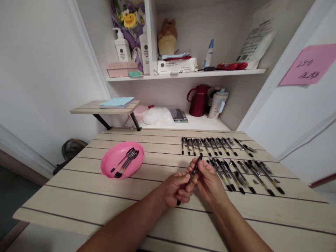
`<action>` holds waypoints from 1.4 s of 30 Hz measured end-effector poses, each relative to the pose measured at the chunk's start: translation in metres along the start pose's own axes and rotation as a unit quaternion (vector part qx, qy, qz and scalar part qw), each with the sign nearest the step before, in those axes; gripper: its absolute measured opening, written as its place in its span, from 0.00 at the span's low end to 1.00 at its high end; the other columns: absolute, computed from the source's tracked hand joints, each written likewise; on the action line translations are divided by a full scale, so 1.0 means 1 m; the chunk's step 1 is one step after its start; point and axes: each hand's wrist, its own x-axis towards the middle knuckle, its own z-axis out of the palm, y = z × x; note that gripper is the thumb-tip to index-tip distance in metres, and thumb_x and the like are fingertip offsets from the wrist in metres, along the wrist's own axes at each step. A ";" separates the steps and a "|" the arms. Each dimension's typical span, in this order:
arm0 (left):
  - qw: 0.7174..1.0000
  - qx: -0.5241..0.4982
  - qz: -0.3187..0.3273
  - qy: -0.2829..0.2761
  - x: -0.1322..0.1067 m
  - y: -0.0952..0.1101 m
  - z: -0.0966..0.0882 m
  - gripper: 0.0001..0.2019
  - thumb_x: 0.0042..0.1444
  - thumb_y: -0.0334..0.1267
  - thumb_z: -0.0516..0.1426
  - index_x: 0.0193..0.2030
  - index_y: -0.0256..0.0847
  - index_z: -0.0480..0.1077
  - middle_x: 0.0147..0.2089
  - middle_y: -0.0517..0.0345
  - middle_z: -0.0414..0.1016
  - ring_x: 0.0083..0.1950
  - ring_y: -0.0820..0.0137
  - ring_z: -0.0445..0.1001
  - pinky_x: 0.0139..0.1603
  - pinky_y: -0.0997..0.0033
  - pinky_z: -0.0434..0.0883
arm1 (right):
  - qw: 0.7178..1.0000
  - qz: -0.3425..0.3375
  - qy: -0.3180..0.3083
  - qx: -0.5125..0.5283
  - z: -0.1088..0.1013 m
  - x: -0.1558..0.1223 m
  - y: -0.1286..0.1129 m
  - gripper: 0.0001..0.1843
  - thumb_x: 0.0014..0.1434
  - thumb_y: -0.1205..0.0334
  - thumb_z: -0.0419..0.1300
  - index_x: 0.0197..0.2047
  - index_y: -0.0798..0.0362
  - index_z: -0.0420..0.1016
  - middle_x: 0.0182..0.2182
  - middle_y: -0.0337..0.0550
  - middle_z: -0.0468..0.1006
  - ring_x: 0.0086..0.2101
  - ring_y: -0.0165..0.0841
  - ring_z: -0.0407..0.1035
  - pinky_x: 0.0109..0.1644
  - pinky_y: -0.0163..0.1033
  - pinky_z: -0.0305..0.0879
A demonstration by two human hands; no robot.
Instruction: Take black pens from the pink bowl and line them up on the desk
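Over the middle of the striped table, a black pen (193, 174) slants between both of my hands. My left hand (178, 188) is wrapped round its lower part, and one dark end pokes out below the fingers. Near its upper end, the fingers of my right hand (208, 178) pinch the pen, partly hiding it. To the right lie two rows of pen parts: a back row (210, 146) and a front row (244, 173), with barrels, caps and small pieces. On the left, a pink bowl (106, 167) holds several black pens (126, 163).
A small raised stand (86, 107) at the table's back left carries blue paper (117, 102). Behind the table are shelves with a dark red jug (198, 100), a pale cup (218, 104) and a white plastic bag (158, 116). A pink note (308, 65) hangs at right.
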 end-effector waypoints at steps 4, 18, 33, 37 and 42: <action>1.000 0.018 0.006 0.013 0.001 -0.004 0.002 0.12 0.54 0.44 0.54 0.41 0.40 0.66 0.21 0.65 0.64 0.12 0.85 0.49 0.13 0.82 0.42 | 1.000 -0.008 0.007 0.005 -0.002 0.001 -0.004 0.12 0.47 0.56 0.64 0.34 0.52 0.73 0.25 0.38 0.73 0.28 0.27 0.69 0.32 0.32 0.67; 0.984 0.064 0.061 0.157 0.007 -0.007 0.002 0.14 0.51 0.48 0.53 0.38 0.40 0.63 0.22 0.67 0.63 0.11 0.85 0.47 0.12 0.81 0.42 | 0.966 -0.175 0.154 -0.115 -0.028 0.020 -0.023 0.17 0.50 0.51 0.60 0.42 0.49 0.72 0.31 0.37 0.70 0.29 0.26 0.66 0.33 0.32 0.64; 0.970 0.031 0.114 0.210 0.012 -0.006 -0.007 0.14 0.49 0.47 0.55 0.37 0.40 0.63 0.20 0.69 0.63 0.11 0.85 0.47 0.13 0.81 0.41 | 0.418 -0.053 0.021 -0.907 -0.013 0.043 0.002 0.11 0.59 0.66 0.48 0.38 0.60 0.70 0.36 0.56 0.74 0.32 0.35 0.72 0.33 0.35 0.61; 0.971 0.030 0.116 0.208 0.012 -0.006 -0.009 0.14 0.49 0.47 0.55 0.37 0.40 0.63 0.20 0.69 0.63 0.11 0.85 0.47 0.13 0.81 0.41 | 0.404 -0.044 0.038 -0.913 -0.013 0.042 0.000 0.11 0.59 0.64 0.48 0.38 0.60 0.69 0.36 0.56 0.73 0.31 0.35 0.73 0.31 0.34 0.61; 0.969 0.030 0.116 0.214 0.013 -0.005 -0.011 0.14 0.49 0.47 0.54 0.37 0.40 0.62 0.21 0.68 0.63 0.11 0.85 0.47 0.13 0.81 0.41 | 0.407 -0.055 0.050 -0.910 -0.026 0.013 -0.010 0.11 0.60 0.59 0.47 0.35 0.56 0.67 0.31 0.51 0.75 0.30 0.36 0.73 0.28 0.35 0.58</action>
